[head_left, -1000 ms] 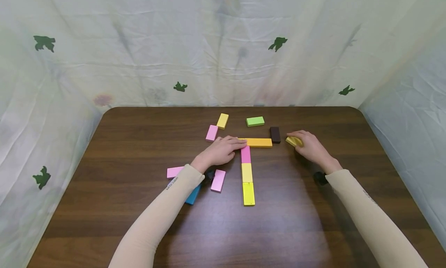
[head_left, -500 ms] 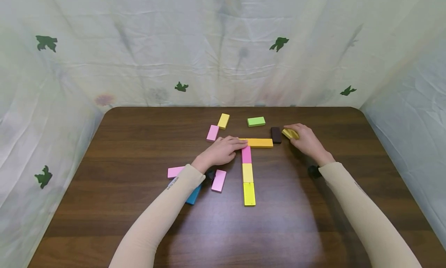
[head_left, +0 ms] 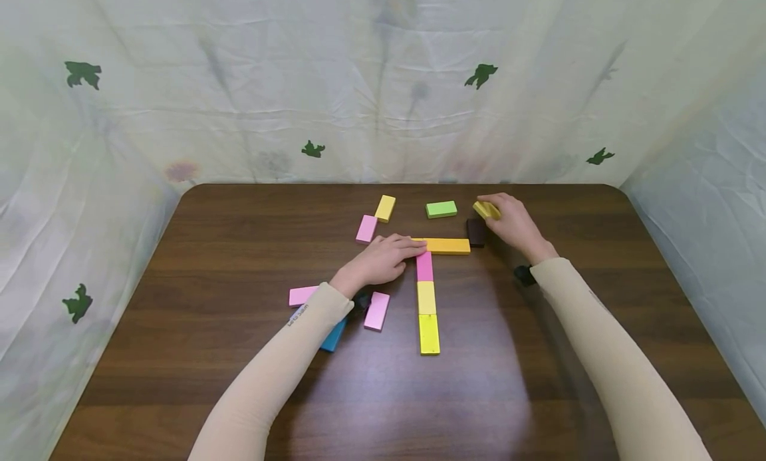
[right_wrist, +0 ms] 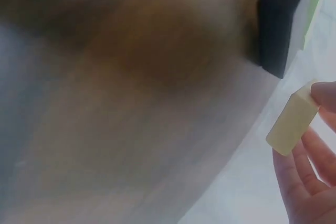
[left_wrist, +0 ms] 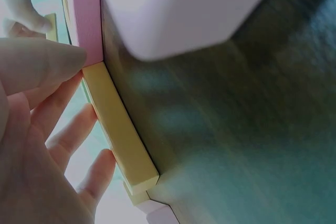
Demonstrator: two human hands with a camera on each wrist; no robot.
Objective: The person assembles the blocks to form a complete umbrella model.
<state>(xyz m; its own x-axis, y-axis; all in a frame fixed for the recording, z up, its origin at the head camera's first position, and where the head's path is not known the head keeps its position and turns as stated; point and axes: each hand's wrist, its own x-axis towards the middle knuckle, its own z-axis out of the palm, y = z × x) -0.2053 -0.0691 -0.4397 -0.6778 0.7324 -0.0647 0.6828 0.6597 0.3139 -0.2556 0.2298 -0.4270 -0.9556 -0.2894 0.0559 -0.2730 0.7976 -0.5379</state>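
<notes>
My left hand [head_left: 385, 258] lies with outstretched fingers on a row of blocks, covering its left part. In the left wrist view those fingertips touch a yellow block [left_wrist: 121, 129], and the thumb is by the pink block [left_wrist: 86, 19]. An orange block [head_left: 447, 247] shows to the right of the fingers. Below it runs a column of a pink block [head_left: 424, 267], a pale yellow block [head_left: 426, 298] and a bright yellow block [head_left: 429, 334]. My right hand [head_left: 511, 225] pinches a small yellow block [head_left: 487, 210], held tilted beyond the black block [head_left: 475, 233].
Farther back lie a green block [head_left: 441, 209], a yellow block [head_left: 385, 209] and a pink block [head_left: 366, 229]. Near my left forearm are a light pink block [head_left: 376, 311], another pink one [head_left: 302, 296] and a partly covered blue block [head_left: 332, 336]. Curtains enclose the brown table [head_left: 239, 248].
My right hand has carried the yellow block leftward and toward the table's far edge, from the right of the black block to behind it. The left hand stays in place.
</notes>
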